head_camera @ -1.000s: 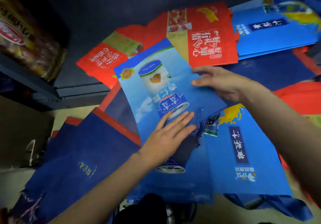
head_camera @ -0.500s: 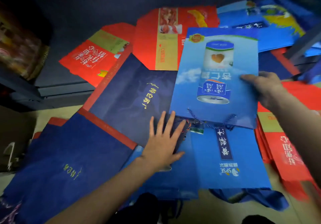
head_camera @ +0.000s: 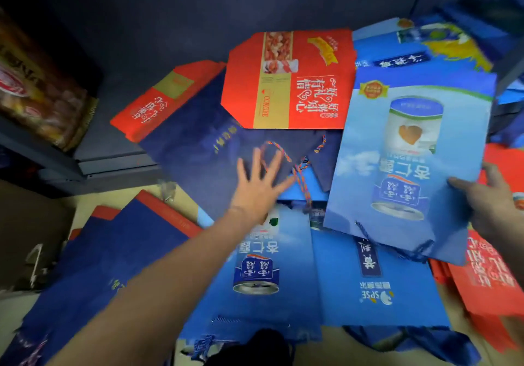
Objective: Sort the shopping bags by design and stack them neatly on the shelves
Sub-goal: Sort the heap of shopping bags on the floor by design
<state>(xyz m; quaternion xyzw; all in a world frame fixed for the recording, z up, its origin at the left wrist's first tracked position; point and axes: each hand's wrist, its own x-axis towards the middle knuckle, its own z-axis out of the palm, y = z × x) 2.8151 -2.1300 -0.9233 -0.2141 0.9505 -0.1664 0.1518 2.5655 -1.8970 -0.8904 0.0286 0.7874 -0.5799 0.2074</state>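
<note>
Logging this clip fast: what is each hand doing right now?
Left hand: open, fingers spread over the navy bag.
Right hand: holding the can bag by its edge.

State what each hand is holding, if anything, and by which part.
The right hand grips the light blue can-print bag by its right edge. The left hand holds nothing; its fingers are spread over the navy bag.
</note>
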